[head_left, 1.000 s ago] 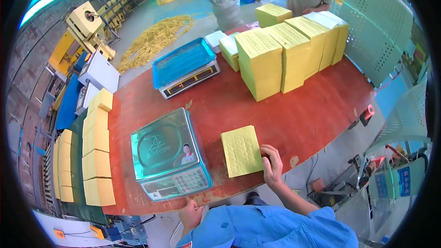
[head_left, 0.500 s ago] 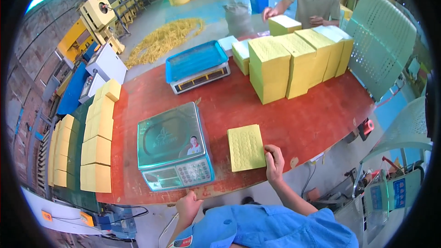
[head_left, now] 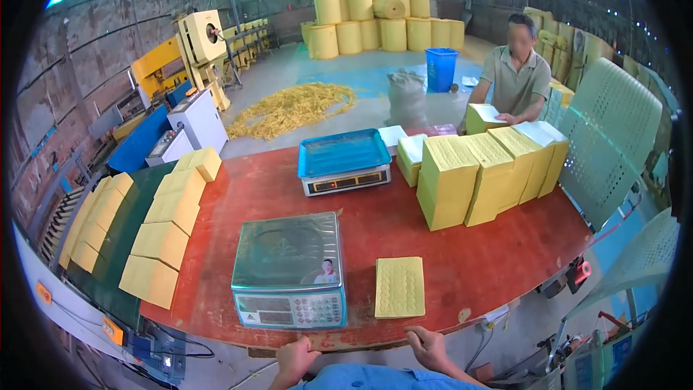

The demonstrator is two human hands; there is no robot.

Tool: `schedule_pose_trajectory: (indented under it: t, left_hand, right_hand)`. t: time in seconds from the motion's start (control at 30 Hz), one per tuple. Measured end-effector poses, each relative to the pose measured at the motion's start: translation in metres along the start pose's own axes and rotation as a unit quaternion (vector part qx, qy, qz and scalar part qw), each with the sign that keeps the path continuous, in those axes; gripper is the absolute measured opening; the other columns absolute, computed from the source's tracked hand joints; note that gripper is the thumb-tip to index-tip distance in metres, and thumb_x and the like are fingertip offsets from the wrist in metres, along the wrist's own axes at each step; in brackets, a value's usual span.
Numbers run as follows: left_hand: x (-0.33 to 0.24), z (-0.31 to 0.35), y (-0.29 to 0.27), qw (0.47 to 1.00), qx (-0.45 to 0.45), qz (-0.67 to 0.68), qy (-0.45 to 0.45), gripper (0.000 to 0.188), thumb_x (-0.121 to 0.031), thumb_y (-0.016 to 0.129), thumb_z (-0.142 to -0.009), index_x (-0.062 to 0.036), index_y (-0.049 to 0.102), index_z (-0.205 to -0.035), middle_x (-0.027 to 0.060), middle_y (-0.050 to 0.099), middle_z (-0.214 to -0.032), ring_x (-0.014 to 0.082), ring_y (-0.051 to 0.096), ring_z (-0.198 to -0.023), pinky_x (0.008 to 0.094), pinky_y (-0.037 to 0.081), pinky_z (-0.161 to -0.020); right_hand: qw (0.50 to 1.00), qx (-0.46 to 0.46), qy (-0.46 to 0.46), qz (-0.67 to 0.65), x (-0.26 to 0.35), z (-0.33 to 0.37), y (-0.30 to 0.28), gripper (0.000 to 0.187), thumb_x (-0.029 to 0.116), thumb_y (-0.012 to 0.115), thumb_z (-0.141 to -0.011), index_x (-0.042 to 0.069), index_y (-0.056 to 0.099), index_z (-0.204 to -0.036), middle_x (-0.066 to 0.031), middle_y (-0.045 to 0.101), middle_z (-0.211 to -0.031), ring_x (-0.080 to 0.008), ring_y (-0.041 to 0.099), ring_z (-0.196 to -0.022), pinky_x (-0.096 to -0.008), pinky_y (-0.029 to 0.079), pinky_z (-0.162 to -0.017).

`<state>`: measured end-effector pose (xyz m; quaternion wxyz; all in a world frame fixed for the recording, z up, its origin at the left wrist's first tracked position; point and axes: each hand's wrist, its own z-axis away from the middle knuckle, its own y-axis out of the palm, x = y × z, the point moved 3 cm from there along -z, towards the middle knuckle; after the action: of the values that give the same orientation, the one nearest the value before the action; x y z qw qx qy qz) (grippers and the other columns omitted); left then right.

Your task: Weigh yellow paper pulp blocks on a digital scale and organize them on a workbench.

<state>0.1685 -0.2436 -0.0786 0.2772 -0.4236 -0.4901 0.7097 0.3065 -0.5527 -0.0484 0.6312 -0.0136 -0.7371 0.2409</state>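
My left hand [head_left: 296, 358] is at the table's front edge, just below a digital scale [head_left: 289, 271] with a flat metal top and a keypad. Its fingers are curled closed and I see nothing in them. At the same edge, more to the right, my right hand [head_left: 429, 349] is closed too, with bent fingers and nothing visible in it. Just beyond it lies a short stack of yellow embossed paper sheets [head_left: 400, 287], a small gap from the fingers. Whether either hand touches the table edge is hard to tell.
A second scale with a blue tray [head_left: 344, 153] stands farther back on the red table [head_left: 274, 202]. Tall yellow paper stacks [head_left: 449, 184] rise at the right, near a perforated metal chair back [head_left: 610, 141]. More bundles [head_left: 166, 220] line the left. A person [head_left: 516, 76] handles a stack opposite.
My right hand has drawn back from the side of the yellow sheets toward the table edge. The view has tilted up. The person opposite now touches the stack with white on top.
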Motion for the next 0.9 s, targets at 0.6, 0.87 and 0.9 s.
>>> schedule_pose_trajectory:
  t: [0.6, 0.87, 0.9]
  left_hand:
    - [0.001, 0.002, -0.001, 1.000, -0.007, 0.010, -0.008, 0.037, -0.041, 0.081, -0.067, -0.0127, 0.058, -0.074, 0.0098, 0.063, -0.064, 0.0324, 0.065, -0.064, 0.0464, 0.048, -0.060]
    - [-0.011, 0.002, -0.011, 0.998, 0.009, 0.055, -0.005, 0.035, -0.038, 0.078, -0.070, -0.0115, 0.059, -0.080, 0.0151, 0.065, -0.073, 0.0349, 0.065, -0.070, 0.0479, 0.047, -0.063]
    - [-0.010, 0.008, -0.011, 0.998, 0.007, 0.054, -0.014, 0.034, -0.038, 0.078, -0.071, -0.0121, 0.059, -0.083, 0.0152, 0.066, -0.075, 0.0350, 0.065, -0.071, 0.0477, 0.047, -0.063]
  right_hand:
    - [0.993, -0.033, 0.075, 0.085, -0.037, 0.019, -0.029, 0.032, 0.019, 0.062, -0.089, 0.008, 0.060, -0.119, -0.0190, 0.066, -0.075, -0.0328, 0.069, -0.071, -0.0410, 0.053, -0.062]
    - [0.995, -0.056, 0.035, 0.078, -0.032, 0.028, -0.009, 0.029, 0.014, 0.064, -0.087, 0.006, 0.064, -0.115, -0.0163, 0.069, -0.080, -0.0256, 0.070, -0.070, -0.0341, 0.054, -0.063]
    - [0.995, -0.053, 0.034, 0.078, -0.036, 0.030, -0.006, 0.029, 0.014, 0.064, -0.087, 0.006, 0.064, -0.115, -0.0163, 0.069, -0.080, -0.0256, 0.070, -0.070, -0.0341, 0.054, -0.063]
